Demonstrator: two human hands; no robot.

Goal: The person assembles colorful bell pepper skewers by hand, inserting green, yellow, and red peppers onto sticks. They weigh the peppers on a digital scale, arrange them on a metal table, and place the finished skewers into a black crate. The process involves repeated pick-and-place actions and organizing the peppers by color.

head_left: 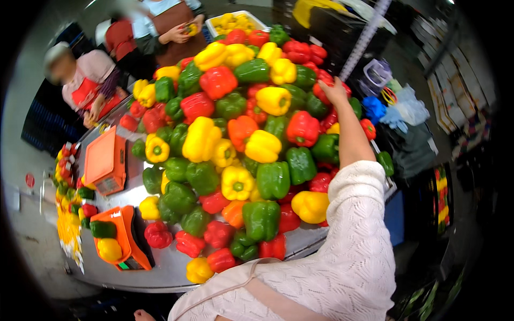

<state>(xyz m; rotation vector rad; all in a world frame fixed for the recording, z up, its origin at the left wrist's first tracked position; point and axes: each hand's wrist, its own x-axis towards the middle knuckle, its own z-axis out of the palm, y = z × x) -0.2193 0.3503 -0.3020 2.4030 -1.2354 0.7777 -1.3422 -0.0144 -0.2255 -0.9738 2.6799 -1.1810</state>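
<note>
Right hand point(333, 92) reaching far across pepper pile point(235, 150), fingers curling onto red pepper point(323, 91) at far edge; grip unclear. Left hand point(143, 315) barely showing at lower rim, well apart from pile, state indiscernible.

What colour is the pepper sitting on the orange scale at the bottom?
Yellow, with a green pepper beside it on the orange scale; the head view shows it.

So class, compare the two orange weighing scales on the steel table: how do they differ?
The near orange scale carries a green pepper and a yellow pepper; the far orange scale carries none. The near one lies by the table's front edge, the far one further back. Both are orange, left of the pepper pile.
</note>
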